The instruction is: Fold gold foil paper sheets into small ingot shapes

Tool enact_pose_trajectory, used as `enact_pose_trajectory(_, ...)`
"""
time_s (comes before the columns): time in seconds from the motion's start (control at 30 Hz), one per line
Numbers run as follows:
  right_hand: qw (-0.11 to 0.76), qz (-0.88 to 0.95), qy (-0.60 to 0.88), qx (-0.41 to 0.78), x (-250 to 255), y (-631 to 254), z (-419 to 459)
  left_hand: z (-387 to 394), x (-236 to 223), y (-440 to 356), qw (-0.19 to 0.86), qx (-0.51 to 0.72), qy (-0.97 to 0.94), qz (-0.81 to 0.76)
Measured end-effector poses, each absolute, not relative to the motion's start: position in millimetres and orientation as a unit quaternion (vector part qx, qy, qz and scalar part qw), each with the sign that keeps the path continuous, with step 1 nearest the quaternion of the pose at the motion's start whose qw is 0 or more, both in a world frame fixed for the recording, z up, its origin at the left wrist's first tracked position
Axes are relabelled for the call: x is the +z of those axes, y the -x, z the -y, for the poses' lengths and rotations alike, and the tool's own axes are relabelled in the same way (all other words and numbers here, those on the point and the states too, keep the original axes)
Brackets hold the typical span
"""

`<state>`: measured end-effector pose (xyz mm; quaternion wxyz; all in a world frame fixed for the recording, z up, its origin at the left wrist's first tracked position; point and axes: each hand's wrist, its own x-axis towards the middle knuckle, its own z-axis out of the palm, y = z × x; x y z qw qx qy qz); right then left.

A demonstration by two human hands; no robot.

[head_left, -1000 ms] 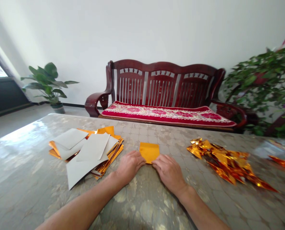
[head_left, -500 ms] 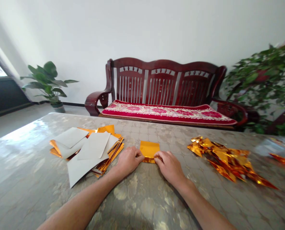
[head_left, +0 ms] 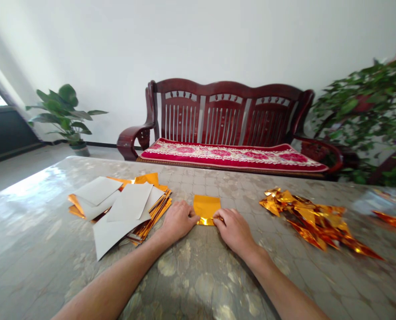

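A small sheet of gold foil paper (head_left: 206, 205) lies on the table between my hands, its near edge folded up into a narrow shiny strip. My left hand (head_left: 181, 218) pinches the near left corner of the sheet. At the near right corner, the fingers of my right hand (head_left: 234, 226) are closed on the folded edge. Left of my left hand is a loose pile of paper sheets (head_left: 131, 202), some white side up, others showing gold edges. Folded gold foil pieces (head_left: 313, 220) lie heaped to the right of my right hand.
The patterned, glossy table (head_left: 187, 284) spreads under everything. A clear plastic bag (head_left: 381, 202) with an orange foil piece (head_left: 394, 221) is at the far right. Beyond the table stands a dark red wooden bench (head_left: 222, 115), with potted plants (head_left: 66, 111) on either side.
The folded strip on the gold paper's near edge catches more light now. Both hands keep their hold on the corners; the whole view has shifted slightly.
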<state>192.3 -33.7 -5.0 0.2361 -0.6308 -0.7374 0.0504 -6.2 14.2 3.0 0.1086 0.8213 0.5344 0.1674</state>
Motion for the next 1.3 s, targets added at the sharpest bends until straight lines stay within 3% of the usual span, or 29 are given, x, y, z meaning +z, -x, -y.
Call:
enact_pose_trajectory(0.93, 0.196, 0.741, 0.643, 0.004, -6, -191, 37, -3, 7, 9, 0.078, 0.169, -0.818, -0.543)
enact_pose_trajectory(1.1, 0.193, 0.748, 0.633, -0.059, -5, -188, 40, 5, 4, 6, 0.029, 0.202, -0.87, -0.448)
enact_pose_trajectory(1.3, 0.147, 0.82, 0.545, -0.097, -5, -182, 46, 18, -2, -4, 0.004, 0.109, -0.931, -0.349)
